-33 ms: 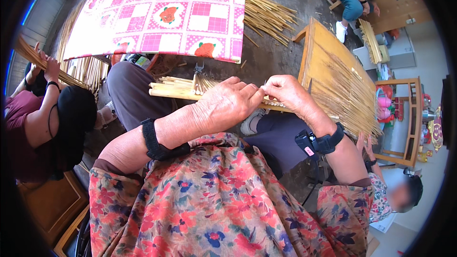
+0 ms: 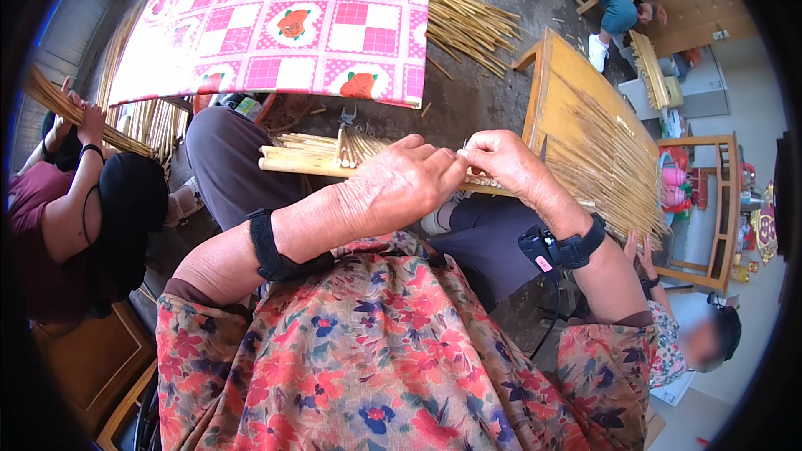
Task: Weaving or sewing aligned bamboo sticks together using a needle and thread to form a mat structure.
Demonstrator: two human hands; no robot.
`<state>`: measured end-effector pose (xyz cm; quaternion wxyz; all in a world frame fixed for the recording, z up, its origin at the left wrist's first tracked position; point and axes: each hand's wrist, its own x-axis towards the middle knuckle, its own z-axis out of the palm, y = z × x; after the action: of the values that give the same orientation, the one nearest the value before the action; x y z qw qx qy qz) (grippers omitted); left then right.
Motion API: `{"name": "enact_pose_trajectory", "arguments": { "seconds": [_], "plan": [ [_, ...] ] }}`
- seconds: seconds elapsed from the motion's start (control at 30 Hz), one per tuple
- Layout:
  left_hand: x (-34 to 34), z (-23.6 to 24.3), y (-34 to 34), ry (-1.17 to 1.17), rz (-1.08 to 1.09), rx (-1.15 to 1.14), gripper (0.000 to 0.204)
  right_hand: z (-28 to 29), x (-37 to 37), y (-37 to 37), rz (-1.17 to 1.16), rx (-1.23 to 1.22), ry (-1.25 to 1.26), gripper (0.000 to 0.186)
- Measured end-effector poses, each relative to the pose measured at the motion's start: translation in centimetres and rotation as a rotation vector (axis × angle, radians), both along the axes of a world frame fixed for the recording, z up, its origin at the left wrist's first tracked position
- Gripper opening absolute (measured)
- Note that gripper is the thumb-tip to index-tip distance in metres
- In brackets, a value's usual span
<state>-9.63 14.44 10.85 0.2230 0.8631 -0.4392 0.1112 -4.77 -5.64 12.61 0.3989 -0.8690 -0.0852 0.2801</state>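
Left hand closed over a bundle of split bamboo sticks, knuckles up, fingers wrapped around the sticks. The bundle lies crosswise over the lap, on the dark trousers; its cut ends jut out past the left knee.

Right hand just beside the left, fingertips pinched narrow on thin slivers at the bundle's right end. The two hands almost touch.

Black bands sit on both wrists.

Close on the right: a slanted wooden board with a fan of fine bamboo strips lying down its face, its near edge right by the right hand.

Ahead: a table under a pink checked flowered cloth, its front edge hanging just past the knees. Loose bamboo sticks lie on the grey floor between table and board.

At the left, a seated person in a maroon top holds up long strips; little gap on that side.
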Motion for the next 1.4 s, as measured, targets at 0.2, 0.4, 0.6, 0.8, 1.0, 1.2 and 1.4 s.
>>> {"name": "enact_pose_trajectory", "arguments": {
  "seconds": [0.2,0.4,0.6,0.8,1.0,1.2,1.4],
  "plan": [
    [-0.8,0.0,-0.2,0.064,-0.054,-0.044,0.034,0.2,-0.4,0.7,0.008,-0.004,0.155,0.021],
    [-0.9,-0.4,-0.5,0.059,-0.071,-0.094,0.031,-0.2,-1.7,1.3,-0.042,-0.053,-0.147,0.018],
    [-0.7,0.0,0.3,0.102,-0.105,-0.121,0.027,3.5,6.3,-0.6,-0.487,0.159,-0.253,0.011],
    [0.9,0.1,0.4,0.184,-0.068,-0.071,0.028,5.2,5.1,0.8,-0.690,0.986,0.167,0.014],
    [1.5,1.2,2.5,0.180,-0.109,-0.051,0.020,6.6,5.4,-2.1,-0.238,0.602,0.087,0.010],
    [1.9,3.1,4.0,0.231,-0.133,-0.024,0.020,14.1,13.2,-14.8,-0.629,0.704,-0.698,0.015],
    [1.5,0.2,4.4,0.191,-0.127,-0.062,0.023,7.2,2.7,1.2,0.097,0.212,0.096,0.023]
  ]
}}
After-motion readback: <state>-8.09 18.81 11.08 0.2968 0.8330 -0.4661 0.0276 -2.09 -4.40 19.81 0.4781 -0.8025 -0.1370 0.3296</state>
